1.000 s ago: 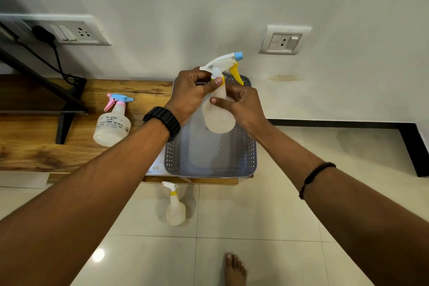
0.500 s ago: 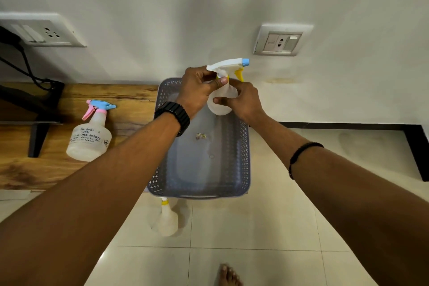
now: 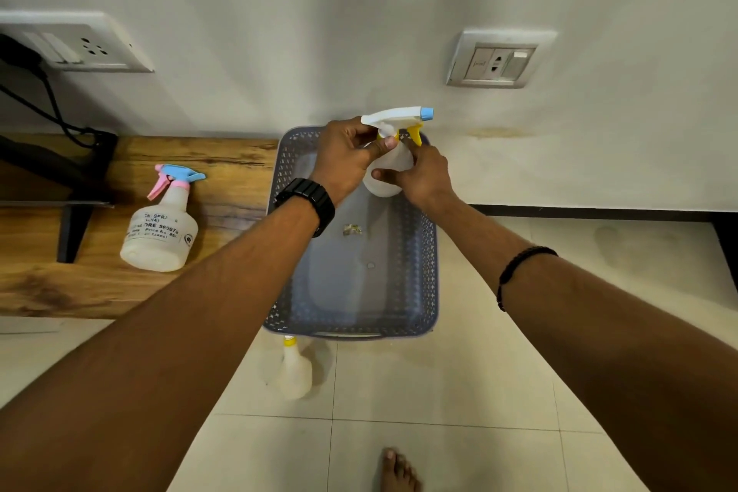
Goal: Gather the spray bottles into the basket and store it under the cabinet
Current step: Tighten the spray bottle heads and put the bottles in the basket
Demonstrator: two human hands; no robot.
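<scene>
**Q:** Which step is shown?

**A:** Loading the first bottle. My left hand (image 3: 345, 160) pinches the neck of the white spray bottle (image 3: 388, 176) just under its trigger head; my right hand (image 3: 419, 176) wraps the body from the 3 o'clock side. The bottle hangs upright over the far end of the grey basket (image 3: 429, 252), toward 12 o'clock. Whether its base touches the basket floor I cannot tell.

**Q:** Where does the basket stand?

**A:** At centre, its left edge beside the wooden counter (image 3: 223, 168). Inside, only a small scrap (image 3: 352, 229) lies on the floor of it.

**Q:** What does the next move call for?

**A:** In my judgement, setting the bottle down upright and loosening both hands without tipping it. Two bottles remain: the pink-and-blue-topped bottle (image 3: 161, 232) on the counter at 9 o'clock, and a small yellow-collared bottle (image 3: 294, 371) on the floor tiles (image 3: 439, 391) at 6 o'clock, just beyond the basket's near rim.

**Q:** What stands in the way?

**A:** Little. The floor bottle sits close to the basket's near handle and could be knocked on lifting. My bare foot (image 3: 397, 471) is farther back. A black cable (image 3: 52, 104) and metal stand (image 3: 74, 228) occupy the counter's far left, well apart from the labelled bottle.
</scene>
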